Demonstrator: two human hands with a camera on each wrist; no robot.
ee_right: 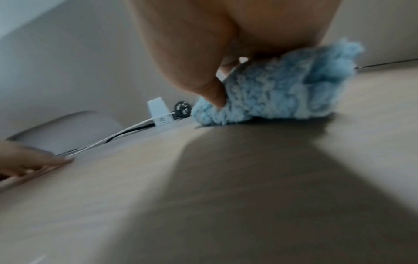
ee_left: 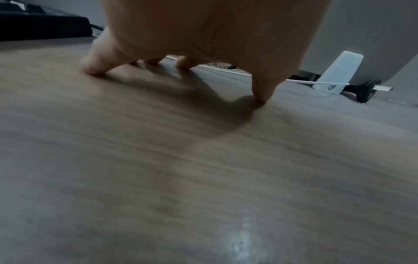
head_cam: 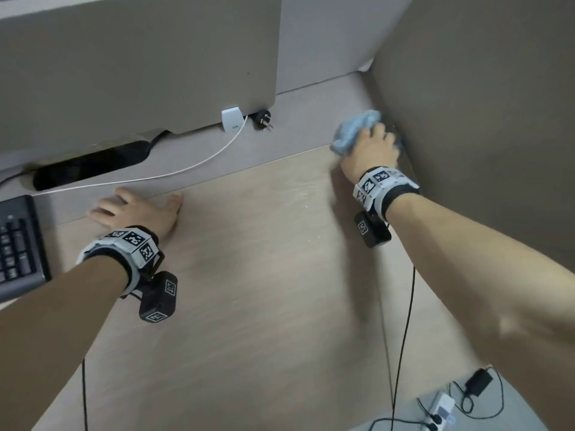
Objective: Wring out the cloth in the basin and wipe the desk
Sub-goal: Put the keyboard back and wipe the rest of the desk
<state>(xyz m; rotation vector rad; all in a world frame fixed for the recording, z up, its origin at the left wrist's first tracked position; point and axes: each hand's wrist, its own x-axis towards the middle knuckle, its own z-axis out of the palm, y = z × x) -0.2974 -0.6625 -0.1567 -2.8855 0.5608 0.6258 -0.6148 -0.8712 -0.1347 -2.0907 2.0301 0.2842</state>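
Currently: your right hand (head_cam: pixel 370 144) grasps the blue cloth (head_cam: pixel 354 132) at the tabletop's (head_cam: pixel 264 275) far right corner; your left hand (head_cam: pixel 137 209) rests released, fingers spread. Risk: a leftward sweep could snag the white cable (head_cam: pixel 199 163) or wet the black plug (head_cam: pixel 263 119).

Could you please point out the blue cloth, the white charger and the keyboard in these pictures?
blue cloth (ee_right: pixel 278 92): right wrist view, on its fluffy middle.
white charger (head_cam: pixel 231 119): head view, on its white body.
keyboard (head_cam: pixel 18 253): head view, on its keys.
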